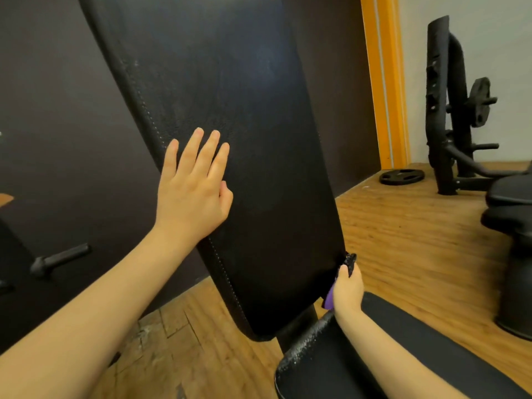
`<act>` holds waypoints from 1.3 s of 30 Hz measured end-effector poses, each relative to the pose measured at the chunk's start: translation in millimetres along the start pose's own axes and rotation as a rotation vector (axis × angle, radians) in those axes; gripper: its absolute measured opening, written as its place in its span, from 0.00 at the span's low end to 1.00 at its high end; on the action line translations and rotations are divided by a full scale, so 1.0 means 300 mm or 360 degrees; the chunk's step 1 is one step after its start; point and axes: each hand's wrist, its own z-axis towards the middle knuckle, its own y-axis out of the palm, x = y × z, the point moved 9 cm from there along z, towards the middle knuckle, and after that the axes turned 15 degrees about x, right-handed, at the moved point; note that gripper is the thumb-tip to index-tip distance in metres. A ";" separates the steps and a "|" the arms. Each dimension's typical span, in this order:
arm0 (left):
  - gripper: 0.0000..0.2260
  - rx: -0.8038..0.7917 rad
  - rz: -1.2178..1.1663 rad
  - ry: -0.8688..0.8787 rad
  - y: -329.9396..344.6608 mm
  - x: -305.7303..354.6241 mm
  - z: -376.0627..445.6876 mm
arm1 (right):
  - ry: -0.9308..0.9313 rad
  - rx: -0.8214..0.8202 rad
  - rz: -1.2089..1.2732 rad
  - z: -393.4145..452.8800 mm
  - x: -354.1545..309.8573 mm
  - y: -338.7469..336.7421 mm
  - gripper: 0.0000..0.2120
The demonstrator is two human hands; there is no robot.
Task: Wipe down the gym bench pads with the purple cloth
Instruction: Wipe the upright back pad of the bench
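Tall black padded backrest (230, 139) of textured vinyl with pale stitching down its left edge, standing steeply inclined through the middle of the view. Left hand (191, 191) laid flat against the lower left part of that pad, fingers (201, 151) straight and slightly spread, thumb tucked against the surface, gripping nothing. Right hand (347, 286) low at the pad's right edge, near the bottom corner, fingers curled round a bunched purple cloth (329, 299); only a small purple fold visible under the palm, with a dark crinkled bit (349, 263) poking out above the thumb, touching the pad's side, what it is not clear. Black padded seat (374, 355) of the same vinyl just below and in front of the right forearm, its near-left rim speckled with pale glints. Dark metal post (299, 326) between the backrest and the seat. Worn wooden plank floor (403, 226) underneath, dark matte wall (57, 110) behind on the left, orange vertical trim (383, 82) beside a pale wall on the right. Black metal weight rack (449, 110) well apart at the right, a round black weight plate (401, 176) lying flat on the floor near its foot, another plate (480, 102) hung on its peg. Short dark cylindrical bar (60, 259) low at the left, against the dark wall.
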 end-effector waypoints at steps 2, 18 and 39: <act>0.25 0.0015 0.0000 -0.0005 0.000 -0.001 -0.002 | 0.0164 0.0029 0.0047 0.002 0.030 0.004 0.17; 0.24 0.0093 0.0001 0.0011 -0.001 -0.004 -0.007 | 0.0842 0.0171 0.0445 -0.208 0.167 0.027 0.14; 0.24 0.0100 0.0033 0.0027 -0.005 -0.004 -0.012 | 0.1322 -0.0053 0.0556 -0.516 0.245 0.027 0.10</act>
